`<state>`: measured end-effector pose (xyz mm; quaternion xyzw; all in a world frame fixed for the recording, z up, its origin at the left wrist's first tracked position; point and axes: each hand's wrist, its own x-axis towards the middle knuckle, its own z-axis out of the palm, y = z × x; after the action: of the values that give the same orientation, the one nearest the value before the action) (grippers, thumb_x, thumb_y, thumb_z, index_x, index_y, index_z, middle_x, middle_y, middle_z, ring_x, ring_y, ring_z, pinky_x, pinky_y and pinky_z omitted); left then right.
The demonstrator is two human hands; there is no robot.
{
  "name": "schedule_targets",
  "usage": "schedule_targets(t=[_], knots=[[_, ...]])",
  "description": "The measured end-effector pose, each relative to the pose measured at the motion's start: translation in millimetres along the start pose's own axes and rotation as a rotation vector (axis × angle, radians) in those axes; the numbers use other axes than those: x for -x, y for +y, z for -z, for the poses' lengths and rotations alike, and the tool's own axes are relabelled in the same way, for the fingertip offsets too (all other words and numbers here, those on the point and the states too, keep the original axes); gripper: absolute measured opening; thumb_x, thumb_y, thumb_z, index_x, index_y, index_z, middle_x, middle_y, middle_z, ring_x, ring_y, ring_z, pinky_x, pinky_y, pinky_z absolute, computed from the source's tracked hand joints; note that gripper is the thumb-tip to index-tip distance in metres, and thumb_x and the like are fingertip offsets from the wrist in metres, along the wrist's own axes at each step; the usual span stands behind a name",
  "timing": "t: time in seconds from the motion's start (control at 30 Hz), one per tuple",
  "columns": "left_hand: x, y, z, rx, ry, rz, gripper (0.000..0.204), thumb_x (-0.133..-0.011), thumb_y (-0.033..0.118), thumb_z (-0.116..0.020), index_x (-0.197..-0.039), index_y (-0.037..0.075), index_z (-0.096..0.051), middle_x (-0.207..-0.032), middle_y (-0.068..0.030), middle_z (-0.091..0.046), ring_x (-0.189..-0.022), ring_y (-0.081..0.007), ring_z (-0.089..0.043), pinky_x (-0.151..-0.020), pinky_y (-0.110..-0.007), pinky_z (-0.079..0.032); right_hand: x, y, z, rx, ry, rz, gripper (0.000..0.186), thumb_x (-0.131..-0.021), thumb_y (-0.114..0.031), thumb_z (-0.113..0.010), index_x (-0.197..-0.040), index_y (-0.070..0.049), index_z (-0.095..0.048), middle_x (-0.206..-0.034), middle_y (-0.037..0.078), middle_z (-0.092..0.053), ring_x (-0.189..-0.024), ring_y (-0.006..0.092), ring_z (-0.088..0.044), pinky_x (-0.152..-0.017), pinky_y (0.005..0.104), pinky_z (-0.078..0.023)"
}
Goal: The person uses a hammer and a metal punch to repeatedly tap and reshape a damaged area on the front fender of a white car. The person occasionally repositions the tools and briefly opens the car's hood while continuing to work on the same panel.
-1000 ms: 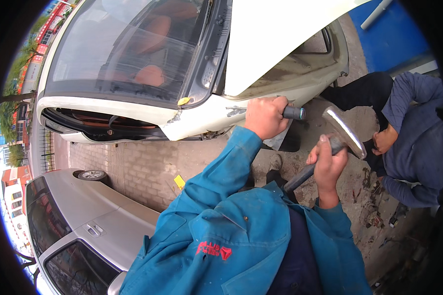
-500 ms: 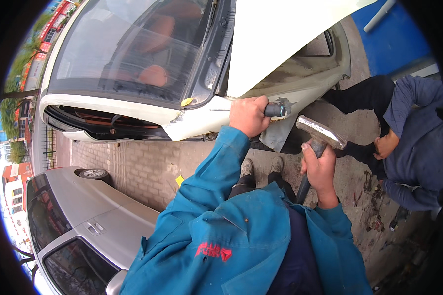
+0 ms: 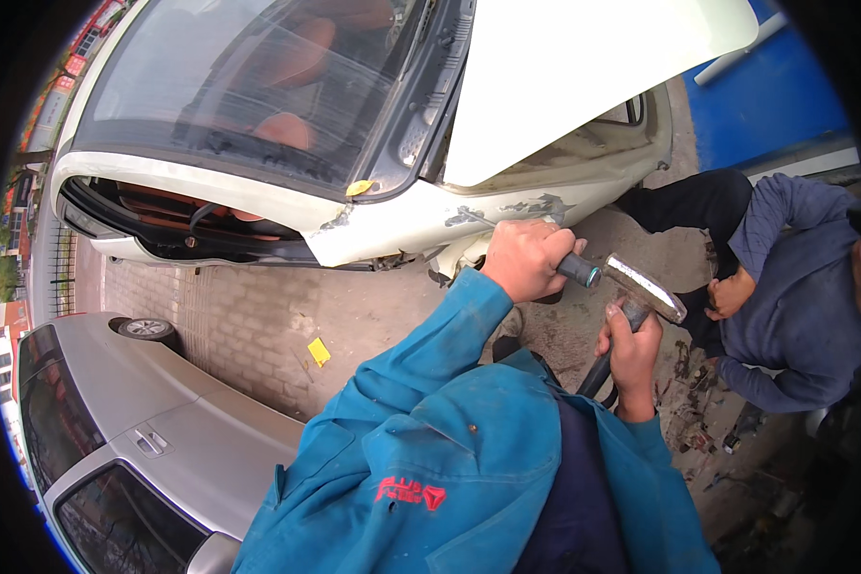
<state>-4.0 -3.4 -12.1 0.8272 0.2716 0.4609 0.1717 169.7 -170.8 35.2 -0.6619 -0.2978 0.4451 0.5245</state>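
Note:
My left hand (image 3: pixel 529 260) is closed around the dark handle of a screwdriver (image 3: pixel 578 269). Its thin metal shaft slants up and left toward the cream car's fender (image 3: pixel 421 222), where paint is scraped; whether the tip touches cannot be told. My right hand (image 3: pixel 631 350) grips a hammer (image 3: pixel 647 288) by its dark handle, just below the head. The worn, shiny head is close to the screwdriver's butt end, with a small gap between them. A larger scraped, grey patch (image 3: pixel 542 206) shows on the car body beyond my left hand.
A raised cream hood (image 3: pixel 584 86) stands over the car's front. To the right, a person in a grey-blue top (image 3: pixel 794 277) crouches near scattered debris (image 3: pixel 703 421). A silver car (image 3: pixel 163 402) is at lower left. A yellow piece (image 3: pixel 319 351) lies on the paving.
My left hand has moved right and slightly down, and the screwdriver now slants, its butt end toward the hammer. The hammer has shifted slightly right and down. The view has shifted a little.

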Motion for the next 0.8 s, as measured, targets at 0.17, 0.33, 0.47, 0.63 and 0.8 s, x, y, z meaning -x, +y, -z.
schedule_targets(t=[0.17, 0.33, 0.47, 0.63, 0.8], knots=[[-10.7, -4.8, -1.4, -0.041, 0.119, 0.081, 0.034, -0.096, 0.021, -0.083, -0.076, 0.012, -0.057, -0.066, -0.0067, -0.062, -0.061, -0.0315, -0.066, -0.053, -0.047, -0.050, 2.2, 0.1, 2.3, 0.041, -0.012, 0.016, 0.016, -0.106, -0.010, -0.070, -0.110, 0.001, -0.059, -0.069, 0.004, -0.060, -0.052, 0.0113, -0.057, -0.051, 0.0296, -0.048], [-14.2, -14.4, 11.2, -0.014, 0.235, 0.191, 0.031, -0.093, 0.016, -0.087, -0.077, 0.009, -0.062, -0.067, -0.0095, -0.064, -0.060, -0.0307, -0.065, -0.055, -0.044, -0.050, 2.1, -4.5, -3.4, 0.053, 0.000, 0.005, 0.014, -0.106, -0.010, -0.072, -0.107, 0.000, -0.061, -0.069, 0.003, -0.059, -0.053, 0.0105, -0.057, -0.051, 0.0285, -0.048], [-36.9, -35.9, 42.2, 0.182, 0.362, 0.477, 0.024, -0.097, 0.016, -0.089, -0.087, 0.002, -0.073, -0.069, -0.0068, -0.067, -0.060, -0.0116, -0.058, -0.058, -0.033, -0.048, 1.8, -10.2, -9.4, 0.086, -0.076, 0.045, 0.013, -0.106, -0.010, -0.072, -0.105, 0.000, -0.063, -0.070, 0.002, -0.061, -0.054, 0.0090, -0.057, -0.051, 0.0279, -0.047], [-72.5, -71.8, 80.7, 0.295, 0.422, 0.745, 0.031, -0.105, 0.024, -0.084, -0.090, -0.001, -0.071, -0.074, 0.0012, -0.065, -0.069, -0.0057, -0.052, -0.064, -0.028, -0.046, -1.9, -16.1, -19.0, 0.153, -0.125, 0.074, 0.015, -0.107, -0.012, -0.073, -0.102, 0.001, -0.067, -0.068, 0.001, -0.063, -0.053, 0.0076, -0.057, -0.050, 0.0281, -0.046], [-62.4, -52.1, 50.4, 0.193, 0.243, 0.548, 0.029, -0.099, 0.027, -0.084, -0.095, 0.001, -0.072, -0.077, -0.0198, -0.074, -0.069, -0.0354, -0.073, -0.071, -0.044, -0.058, 1.1, -19.6, -26.0, 0.119, -0.095, 0.079, 0.016, -0.107, -0.013, -0.072, -0.100, 0.001, -0.068, -0.067, 0.001, -0.063, -0.053, 0.0078, -0.057, -0.050, 0.0281, -0.045]])
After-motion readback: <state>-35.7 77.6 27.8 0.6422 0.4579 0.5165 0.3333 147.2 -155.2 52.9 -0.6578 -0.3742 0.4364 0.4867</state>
